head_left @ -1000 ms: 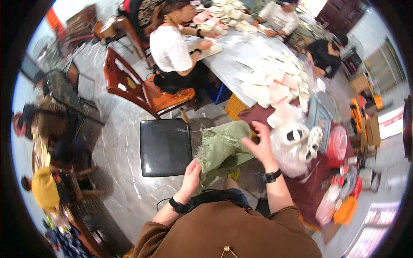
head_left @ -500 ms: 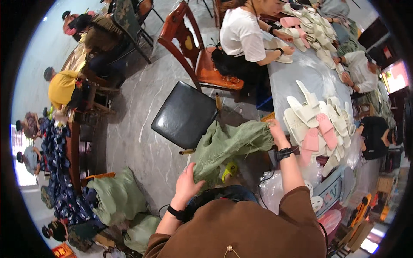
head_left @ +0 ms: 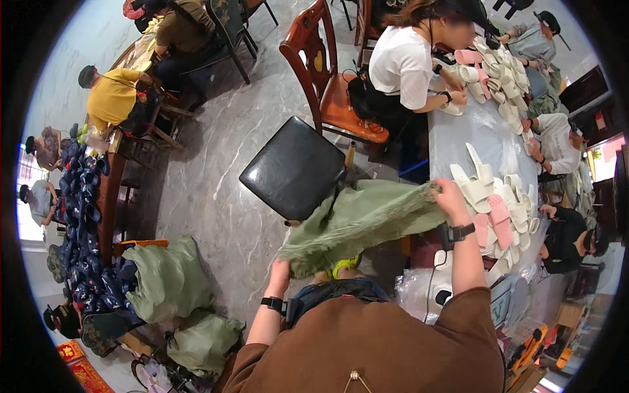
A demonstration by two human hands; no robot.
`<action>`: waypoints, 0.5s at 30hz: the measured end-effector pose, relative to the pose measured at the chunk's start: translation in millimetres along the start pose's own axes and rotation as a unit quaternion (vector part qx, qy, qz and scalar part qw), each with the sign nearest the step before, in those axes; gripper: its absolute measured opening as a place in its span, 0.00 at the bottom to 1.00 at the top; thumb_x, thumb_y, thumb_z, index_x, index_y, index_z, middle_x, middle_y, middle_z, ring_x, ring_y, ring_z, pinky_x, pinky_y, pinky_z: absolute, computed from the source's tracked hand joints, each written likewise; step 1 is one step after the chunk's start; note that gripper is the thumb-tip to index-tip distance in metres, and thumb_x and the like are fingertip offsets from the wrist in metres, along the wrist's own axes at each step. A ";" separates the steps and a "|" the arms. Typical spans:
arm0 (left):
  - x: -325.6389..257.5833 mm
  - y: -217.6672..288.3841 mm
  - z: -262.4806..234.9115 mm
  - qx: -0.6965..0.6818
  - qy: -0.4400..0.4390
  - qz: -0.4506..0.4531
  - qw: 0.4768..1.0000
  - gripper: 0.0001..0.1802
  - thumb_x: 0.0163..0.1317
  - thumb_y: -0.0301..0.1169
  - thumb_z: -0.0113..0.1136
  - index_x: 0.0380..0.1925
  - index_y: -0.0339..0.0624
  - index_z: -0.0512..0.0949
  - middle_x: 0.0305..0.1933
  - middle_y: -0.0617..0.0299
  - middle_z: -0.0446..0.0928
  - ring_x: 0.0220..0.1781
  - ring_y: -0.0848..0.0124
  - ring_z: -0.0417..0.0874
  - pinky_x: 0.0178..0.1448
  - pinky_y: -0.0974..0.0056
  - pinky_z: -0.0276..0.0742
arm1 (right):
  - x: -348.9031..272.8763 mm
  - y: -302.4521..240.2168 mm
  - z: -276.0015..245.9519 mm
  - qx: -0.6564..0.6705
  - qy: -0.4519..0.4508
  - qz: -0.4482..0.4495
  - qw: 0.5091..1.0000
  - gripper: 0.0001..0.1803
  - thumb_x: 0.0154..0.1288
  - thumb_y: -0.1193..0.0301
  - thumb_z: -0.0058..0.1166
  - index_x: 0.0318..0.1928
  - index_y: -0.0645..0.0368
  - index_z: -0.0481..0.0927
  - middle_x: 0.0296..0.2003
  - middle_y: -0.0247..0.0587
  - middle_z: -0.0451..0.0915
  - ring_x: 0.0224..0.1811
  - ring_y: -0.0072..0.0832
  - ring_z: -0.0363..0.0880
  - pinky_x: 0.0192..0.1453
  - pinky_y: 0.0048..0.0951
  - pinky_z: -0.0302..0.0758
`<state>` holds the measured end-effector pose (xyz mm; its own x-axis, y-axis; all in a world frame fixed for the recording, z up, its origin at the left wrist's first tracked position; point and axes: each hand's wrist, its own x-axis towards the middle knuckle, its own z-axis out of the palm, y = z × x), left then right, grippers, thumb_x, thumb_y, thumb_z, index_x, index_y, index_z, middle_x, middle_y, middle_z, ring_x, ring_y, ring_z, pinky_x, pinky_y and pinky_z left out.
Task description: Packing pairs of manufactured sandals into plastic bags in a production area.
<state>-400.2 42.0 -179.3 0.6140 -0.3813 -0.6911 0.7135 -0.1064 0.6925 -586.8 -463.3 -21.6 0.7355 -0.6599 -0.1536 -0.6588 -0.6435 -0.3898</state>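
A green woven sack (head_left: 367,216) stretches between my two hands, its frayed open edge pulled nearly straight toward me. My left hand (head_left: 280,274) is closed on the left end of that edge, low beside my knee. Higher up at the right, near the table edge, my right hand (head_left: 449,198) grips the other end. The far part of the sack hangs beside a black padded stool (head_left: 295,167). Just beyond my right hand, a pile of white and pink slippers (head_left: 488,206) lies on the table.
A plastic-covered table (head_left: 452,141) runs along the right, with people seated at it. A wooden chair (head_left: 327,85) stands beyond the stool. Full green sacks (head_left: 173,278) sit on the floor at left, beside a table heaped with dark blue slippers (head_left: 82,216).
My left hand has closed on the sack's edge, having been open beside it. The sack is now pulled wider and tauter, and my right hand has moved right with its end.
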 end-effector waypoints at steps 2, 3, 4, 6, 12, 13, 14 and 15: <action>-19.1 25.0 29.0 0.242 -0.106 -0.012 0.964 0.21 0.60 0.36 0.66 0.52 0.40 0.81 0.46 0.58 0.84 0.47 0.72 0.80 0.54 0.65 0.76 | -14.0 18.9 -18.5 -0.082 0.077 0.037 0.993 0.15 0.54 0.63 0.62 0.39 0.60 0.81 0.42 0.54 0.81 0.48 0.53 0.78 0.50 0.48 0.74; -21.9 33.9 32.1 0.308 -0.182 -0.010 0.934 0.23 0.59 0.39 0.68 0.52 0.40 0.81 0.45 0.59 0.84 0.47 0.72 0.81 0.55 0.64 0.76 | -18.3 21.8 -29.3 -0.097 0.097 0.048 0.989 0.15 0.54 0.63 0.62 0.38 0.60 0.81 0.41 0.54 0.81 0.47 0.53 0.78 0.49 0.48 0.73; -23.3 40.0 35.4 0.370 -0.258 -0.009 0.892 0.25 0.57 0.41 0.70 0.52 0.41 0.81 0.44 0.60 0.84 0.48 0.72 0.81 0.55 0.64 0.75 | -24.3 23.5 -42.5 -0.114 0.117 0.061 0.985 0.15 0.54 0.63 0.62 0.37 0.60 0.80 0.40 0.54 0.81 0.47 0.54 0.78 0.48 0.49 0.73; -18.0 51.4 45.4 0.398 -0.295 -0.081 0.865 0.28 0.55 0.44 0.73 0.53 0.42 0.80 0.44 0.61 0.84 0.47 0.72 0.81 0.55 0.64 0.76 | -31.3 13.1 -74.2 -0.115 0.148 0.109 0.976 0.14 0.55 0.64 0.62 0.38 0.60 0.80 0.38 0.54 0.81 0.46 0.54 0.78 0.48 0.48 0.74; 13.7 18.0 58.8 0.451 -0.369 -0.146 0.799 0.24 0.62 0.43 0.65 0.55 0.43 0.79 0.43 0.56 0.83 0.46 0.68 0.82 0.53 0.63 0.76 | 9.0 -37.2 -96.9 -0.156 0.216 0.095 0.959 0.11 0.57 0.67 0.61 0.41 0.56 0.82 0.39 0.48 0.82 0.46 0.51 0.79 0.48 0.44 0.75; 15.9 22.8 67.4 0.435 -0.357 -0.126 0.817 0.23 0.63 0.42 0.62 0.55 0.43 0.78 0.43 0.54 0.84 0.45 0.66 0.82 0.53 0.62 0.76 | 24.5 -28.6 -85.8 -0.130 0.228 0.046 0.964 0.13 0.56 0.68 0.61 0.43 0.54 0.81 0.40 0.47 0.82 0.46 0.49 0.79 0.49 0.43 0.75; 22.6 20.3 65.2 0.432 -0.354 -0.127 0.819 0.23 0.63 0.42 0.62 0.55 0.43 0.78 0.43 0.54 0.84 0.45 0.66 0.82 0.53 0.62 0.76 | 44.4 -28.1 -70.0 -0.061 0.189 0.037 0.979 0.16 0.54 0.69 0.62 0.45 0.55 0.80 0.42 0.47 0.81 0.47 0.49 0.79 0.51 0.42 0.75; 23.5 15.0 58.5 0.423 -0.321 -0.067 0.845 0.21 0.65 0.39 0.61 0.55 0.43 0.79 0.41 0.57 0.84 0.43 0.69 0.81 0.51 0.62 0.76 | 68.1 -29.5 -54.2 -0.030 0.159 -0.036 0.986 0.19 0.52 0.71 0.64 0.46 0.57 0.80 0.43 0.49 0.80 0.48 0.49 0.78 0.53 0.43 0.74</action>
<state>-394.8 -22.2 -173.1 0.0434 -0.7050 -0.7079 0.0991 -0.7021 0.7052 -525.9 -510.3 28.7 0.6999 -0.6940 0.1689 -0.6218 -0.7084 -0.3340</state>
